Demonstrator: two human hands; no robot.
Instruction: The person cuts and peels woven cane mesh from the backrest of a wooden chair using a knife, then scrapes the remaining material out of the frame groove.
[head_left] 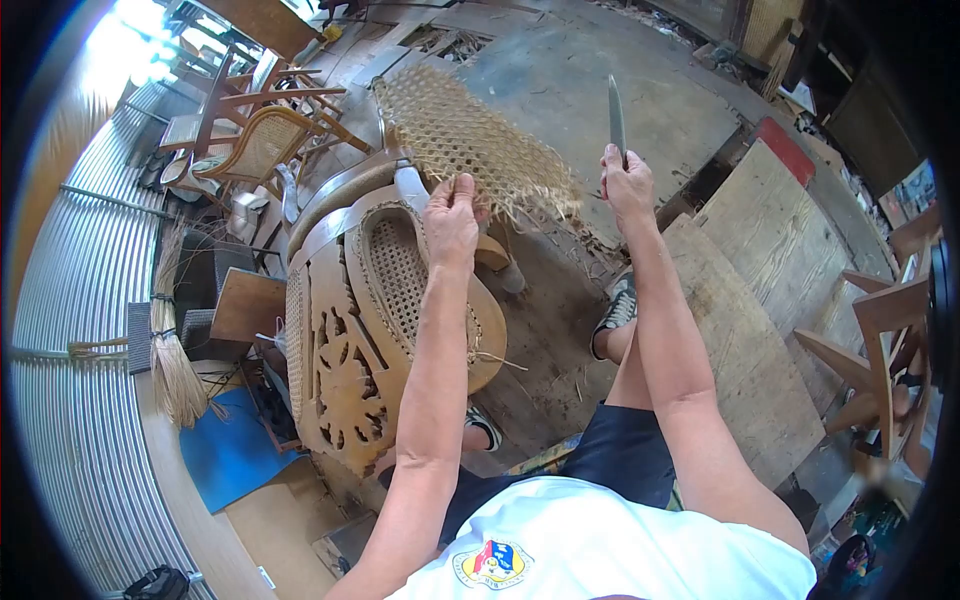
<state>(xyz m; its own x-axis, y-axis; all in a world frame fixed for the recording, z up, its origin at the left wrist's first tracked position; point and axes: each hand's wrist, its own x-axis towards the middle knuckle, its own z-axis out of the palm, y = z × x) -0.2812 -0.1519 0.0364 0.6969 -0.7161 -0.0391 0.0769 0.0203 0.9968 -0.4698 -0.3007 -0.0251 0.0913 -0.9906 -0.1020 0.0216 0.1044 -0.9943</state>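
Note:
A loose sheet of woven cane (470, 140) with frayed edges spreads over the top of a wooden chair. My left hand (453, 222) pinches its lower edge between thumb and fingers. In my right hand (627, 183) is a knife (616, 115), its blade pointing up, to the right of the sheet and apart from it. Below and around my left forearm lies the carved wooden chair (340, 350), tilted, with an oval cane panel (395, 265) set in its frame. A loose strand sticks out at the panel's lower right.
Wooden boards (740, 330) lie on the floor at the right, near wooden furniture parts (890, 310). Other chairs (265, 145) are piled at the upper left. A bundle of cane strands (172, 360) and a blue sheet (232, 450) are at the left.

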